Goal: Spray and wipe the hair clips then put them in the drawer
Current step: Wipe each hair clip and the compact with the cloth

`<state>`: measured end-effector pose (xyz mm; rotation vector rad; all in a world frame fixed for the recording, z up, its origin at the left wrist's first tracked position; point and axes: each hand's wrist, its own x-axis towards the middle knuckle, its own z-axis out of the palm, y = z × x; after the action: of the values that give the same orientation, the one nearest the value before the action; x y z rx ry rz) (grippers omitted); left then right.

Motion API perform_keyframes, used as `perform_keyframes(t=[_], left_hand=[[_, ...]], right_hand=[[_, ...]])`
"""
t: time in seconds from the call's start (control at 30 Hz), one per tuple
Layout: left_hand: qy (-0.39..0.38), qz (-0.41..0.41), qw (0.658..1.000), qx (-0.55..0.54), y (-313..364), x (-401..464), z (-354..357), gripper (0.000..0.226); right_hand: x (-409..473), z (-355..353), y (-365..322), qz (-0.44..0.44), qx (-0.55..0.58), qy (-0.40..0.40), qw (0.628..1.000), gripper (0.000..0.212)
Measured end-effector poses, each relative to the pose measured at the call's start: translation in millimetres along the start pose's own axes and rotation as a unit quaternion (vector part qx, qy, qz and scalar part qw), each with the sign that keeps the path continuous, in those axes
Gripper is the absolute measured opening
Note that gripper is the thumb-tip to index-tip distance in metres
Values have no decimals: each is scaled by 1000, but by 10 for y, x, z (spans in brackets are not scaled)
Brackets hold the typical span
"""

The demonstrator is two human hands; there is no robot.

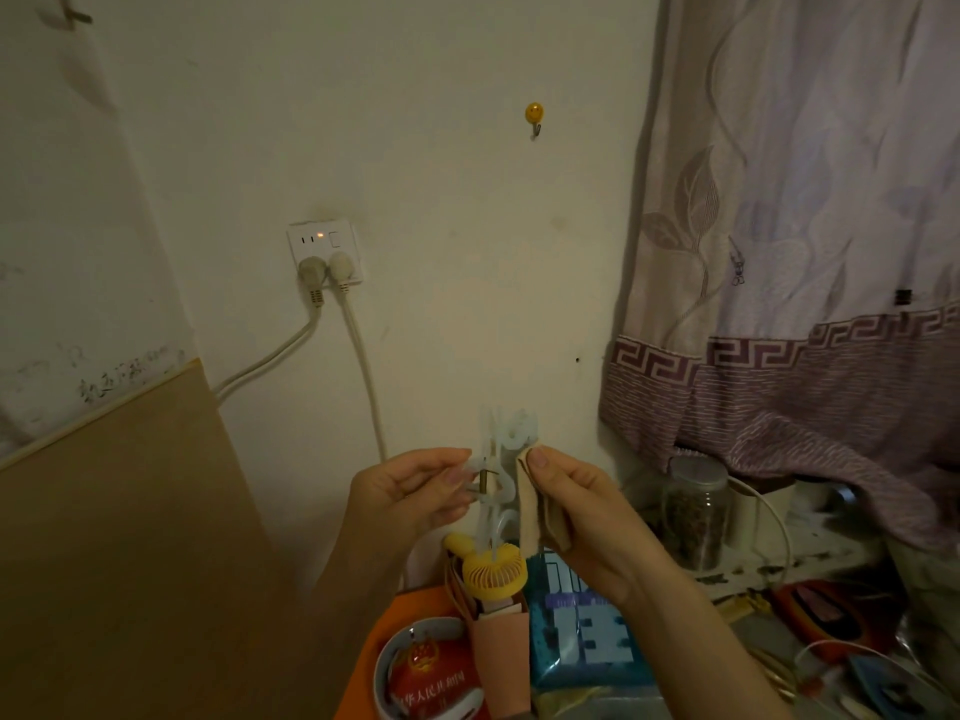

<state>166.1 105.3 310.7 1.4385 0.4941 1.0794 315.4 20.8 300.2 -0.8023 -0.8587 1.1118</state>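
I hold a pale, translucent claw hair clip up in front of the wall. My left hand pinches it at its small metal spring, near the clip's middle. My right hand grips a folded beige cloth and presses its top edge against the clip's right side, thumb on the cloth. The clip stands upright, its teeth blurred against the wall. No spray bottle or drawer shows in this view.
Below my hands lie a small yellow fan, a blue printed packet, a red booklet and a pink holder. A glass jar stands right, under a purple curtain. A wall socket with two cables and a brown board are left.
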Motion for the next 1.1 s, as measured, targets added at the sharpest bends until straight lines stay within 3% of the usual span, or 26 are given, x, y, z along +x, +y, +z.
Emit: perform_keyframes(t=[0.3, 0.47, 0.7, 0.83, 1.1], left_hand=[[-37, 61, 991, 117, 95, -30, 73, 20], [-87, 65, 988, 106, 109, -117, 151, 40], [-107, 55, 987, 104, 56, -172, 99, 39], [-97, 40, 989, 106, -16, -195, 59, 62], [-132, 38, 984, 114, -96, -321, 1, 36]], right_hand=[[-15, -10, 51, -56, -22, 63, 996, 39], [-61, 20, 101, -77, -35, 77, 993, 37], [-161, 10, 166, -96, -59, 82, 990, 29], [-232, 1, 202, -115, -83, 91, 986, 23], [-437, 38, 320, -115, -100, 176, 972, 36]])
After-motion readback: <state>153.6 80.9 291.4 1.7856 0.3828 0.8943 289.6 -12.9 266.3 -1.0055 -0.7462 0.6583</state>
